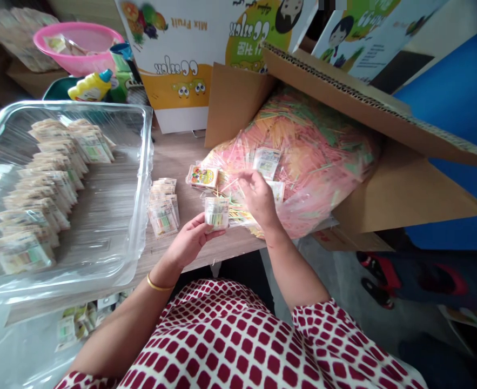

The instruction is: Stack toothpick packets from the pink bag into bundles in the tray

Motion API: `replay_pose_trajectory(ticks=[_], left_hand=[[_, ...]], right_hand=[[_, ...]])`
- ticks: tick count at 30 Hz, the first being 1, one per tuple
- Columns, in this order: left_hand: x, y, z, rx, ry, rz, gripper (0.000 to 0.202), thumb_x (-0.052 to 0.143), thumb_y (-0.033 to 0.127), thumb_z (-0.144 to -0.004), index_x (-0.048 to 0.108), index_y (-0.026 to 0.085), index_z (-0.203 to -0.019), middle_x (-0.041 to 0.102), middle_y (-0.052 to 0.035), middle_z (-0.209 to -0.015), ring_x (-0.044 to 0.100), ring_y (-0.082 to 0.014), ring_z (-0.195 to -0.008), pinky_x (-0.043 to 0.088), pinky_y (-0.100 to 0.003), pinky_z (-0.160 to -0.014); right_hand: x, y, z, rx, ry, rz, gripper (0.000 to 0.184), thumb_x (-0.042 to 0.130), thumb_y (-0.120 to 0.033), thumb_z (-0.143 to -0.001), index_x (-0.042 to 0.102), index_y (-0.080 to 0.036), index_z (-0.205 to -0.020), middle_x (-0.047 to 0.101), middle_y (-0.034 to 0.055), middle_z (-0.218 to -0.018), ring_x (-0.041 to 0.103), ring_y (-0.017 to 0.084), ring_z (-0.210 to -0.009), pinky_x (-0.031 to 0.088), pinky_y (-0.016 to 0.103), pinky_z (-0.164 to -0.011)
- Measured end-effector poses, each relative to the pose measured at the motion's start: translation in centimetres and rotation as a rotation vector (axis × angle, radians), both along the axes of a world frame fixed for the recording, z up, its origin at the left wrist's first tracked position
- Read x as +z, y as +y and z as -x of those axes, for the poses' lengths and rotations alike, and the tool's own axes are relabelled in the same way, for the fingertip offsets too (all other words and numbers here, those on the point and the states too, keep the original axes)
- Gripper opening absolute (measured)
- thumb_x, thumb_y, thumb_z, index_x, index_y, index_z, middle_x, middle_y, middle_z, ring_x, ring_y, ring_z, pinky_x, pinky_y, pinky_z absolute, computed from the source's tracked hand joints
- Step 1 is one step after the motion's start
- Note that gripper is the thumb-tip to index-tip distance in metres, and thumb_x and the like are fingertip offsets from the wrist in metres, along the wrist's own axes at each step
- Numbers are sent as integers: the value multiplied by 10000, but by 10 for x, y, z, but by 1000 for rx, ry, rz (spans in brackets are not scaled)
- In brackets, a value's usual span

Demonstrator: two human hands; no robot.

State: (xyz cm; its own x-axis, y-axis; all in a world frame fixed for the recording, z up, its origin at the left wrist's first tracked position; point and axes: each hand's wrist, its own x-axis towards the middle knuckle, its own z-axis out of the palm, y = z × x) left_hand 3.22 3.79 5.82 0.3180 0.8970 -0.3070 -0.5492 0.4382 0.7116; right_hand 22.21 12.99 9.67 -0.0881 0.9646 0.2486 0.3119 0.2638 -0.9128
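My left hand [192, 237] pinches a small printed packet [216, 213] upright above the table's front part. To its right, my right hand [258, 197] is closed with thumb and fingers together around a thin pale stick [233, 185]. Loose coloured sticks [240, 212] lie under and between the hands. Behind my right hand a large clear bag [303, 156] full of pink, yellow and green sticks spills from a cardboard box. Two packets, one a white packet [266, 162], rest on the bag. A fruit-printed packet [202, 176] lies just beyond my left hand.
A clear plastic tray [112, 237] at left holds rows of filled packets [52, 178]. A small pile of packets [163, 208] sits beside it. Open cardboard flaps [416, 189] jut out at right. Behind stand printed cartons [181, 32], a pink basin [78, 65] and a yellow bottle [90, 86].
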Motion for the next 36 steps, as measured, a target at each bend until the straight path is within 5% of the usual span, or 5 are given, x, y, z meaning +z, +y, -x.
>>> replay_pose_trajectory(ticks=[9,19,25,31,36], left_hand=[[-4,-6,6,71,208,-125,302,802,327,-826,700,203,-1083,701,-26,-1048,642,-178,-964,588,-351,-877],[-17,-13,28,124,506,-266,294,732,410,-876,676,199,-1073,681,-26,-949,610,-171,-834,531,-308,-780],[-32,-69,42,638,1163,-453,178,619,334,-969,607,225,-1110,624,-120,-1217,596,-261,-1186,501,-412,-987],[-57,-87,45,211,1574,-737,463,591,340,-985,539,199,-1423,516,-183,-1541,320,-379,-1538,254,-608,-1228],[-61,-75,43,278,1670,-727,529,589,356,-986,501,203,-1486,455,-206,-1598,276,-395,-1558,166,-642,-1230]], right_hand=[[14,-28,11,579,-283,158,455,576,-467,-1008,569,-320,-1439,589,67,-1500,564,294,-1371,425,506,-1174],[4,-29,40,532,-334,186,178,588,-328,-975,722,-243,-1056,754,13,-992,685,201,-909,509,342,-848],[-13,-15,87,475,-326,186,132,599,-327,-983,691,-233,-987,735,10,-881,664,195,-796,468,313,-739],[-29,-14,148,576,-510,139,152,626,-249,-984,675,-213,-1124,742,71,-1156,684,214,-1020,487,324,-893],[-19,-5,91,270,-542,-83,138,566,-235,-1010,672,-220,-924,731,63,-1005,664,209,-965,472,333,-906]])
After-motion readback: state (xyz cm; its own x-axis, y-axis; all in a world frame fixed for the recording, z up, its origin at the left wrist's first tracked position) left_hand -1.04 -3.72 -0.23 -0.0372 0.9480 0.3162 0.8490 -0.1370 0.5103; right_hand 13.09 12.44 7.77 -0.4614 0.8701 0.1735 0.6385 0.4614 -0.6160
